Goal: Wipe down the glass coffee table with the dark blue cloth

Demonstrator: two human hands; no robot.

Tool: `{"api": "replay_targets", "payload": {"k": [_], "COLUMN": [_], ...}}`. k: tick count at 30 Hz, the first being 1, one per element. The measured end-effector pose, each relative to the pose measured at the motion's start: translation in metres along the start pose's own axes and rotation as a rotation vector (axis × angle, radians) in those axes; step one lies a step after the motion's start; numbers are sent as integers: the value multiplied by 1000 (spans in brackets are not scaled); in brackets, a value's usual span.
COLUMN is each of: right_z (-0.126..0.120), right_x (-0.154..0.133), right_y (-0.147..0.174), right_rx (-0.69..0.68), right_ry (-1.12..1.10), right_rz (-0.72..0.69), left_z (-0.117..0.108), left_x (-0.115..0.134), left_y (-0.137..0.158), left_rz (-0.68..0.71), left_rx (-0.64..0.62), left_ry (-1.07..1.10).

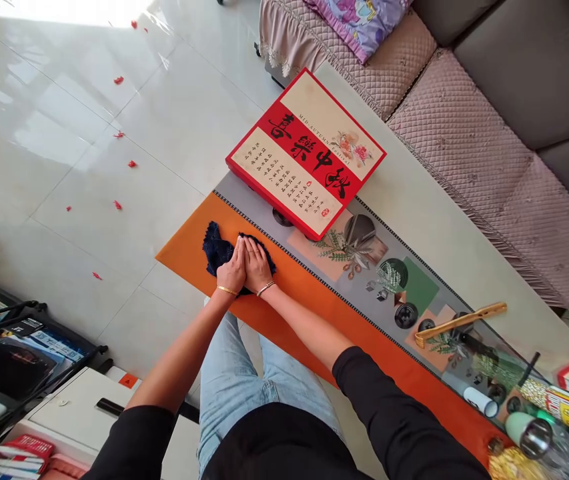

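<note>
A crumpled dark blue cloth [215, 247] with ragged edges lies on the orange border of the table cover [189, 250], near the table's corner. My left hand [231, 273] is closed on the cloth, its fingers pointing away from me. Right beside it, touching, my right hand [257, 265] presses on the same cloth with fingers held together. Part of the cloth is hidden beneath both hands. Just beyond them sits a red and cream gift box [309, 153] with large black characters.
A wooden back scratcher [459, 325] lies farther right on the table. A green cup [527, 432], a white cylinder [481, 403] and snack packets crowd the right end. Behind stands a quilted sofa [469, 147]. Red scraps [132, 164] dot the tiled floor at left.
</note>
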State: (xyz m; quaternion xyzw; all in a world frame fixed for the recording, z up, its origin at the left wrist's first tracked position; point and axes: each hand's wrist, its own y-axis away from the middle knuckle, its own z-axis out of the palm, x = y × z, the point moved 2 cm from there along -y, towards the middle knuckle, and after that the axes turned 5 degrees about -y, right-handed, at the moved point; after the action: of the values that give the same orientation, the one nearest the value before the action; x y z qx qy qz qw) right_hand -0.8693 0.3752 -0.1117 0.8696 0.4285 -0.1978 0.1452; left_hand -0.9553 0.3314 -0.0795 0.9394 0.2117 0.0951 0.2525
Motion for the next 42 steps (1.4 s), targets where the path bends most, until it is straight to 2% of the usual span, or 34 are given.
{"api": "replay_targets", "payload": {"k": [7, 10, 13, 19, 27, 30, 33, 39, 42], "right_z": [-5, -7, -6, -1, -7, -12, -18, -21, -19], "right_x": [11, 13, 13, 8, -9, -14, -11, 6, 11], "right_y": [-92, -117, -119, -99, -42, -32, -50, -124, -130], "right_rx": [29, 40, 61, 70, 18, -18, -23, 2, 25], "right_ry": [3, -14, -25, -31, -50, -31, 1, -5, -21], "right_rz": [17, 25, 49, 50, 77, 95, 118, 117, 108], "left_z": [-42, -53, -56, -47, -23, -21, -33, -67, -68], "left_x": [-29, -38, -39, -36, -25, -23, -26, -43, -43], "left_y": [-77, -99, -102, -87, -37, -28, -43, -109, -116], "left_rz": [14, 18, 27, 69, 136, 132, 128, 103, 91], "left_rx": [59, 64, 67, 62, -30, -69, -78, 16, 43], "left_ry": [-93, -109, -106, -103, -112, -108, -113, -112, -109]}}
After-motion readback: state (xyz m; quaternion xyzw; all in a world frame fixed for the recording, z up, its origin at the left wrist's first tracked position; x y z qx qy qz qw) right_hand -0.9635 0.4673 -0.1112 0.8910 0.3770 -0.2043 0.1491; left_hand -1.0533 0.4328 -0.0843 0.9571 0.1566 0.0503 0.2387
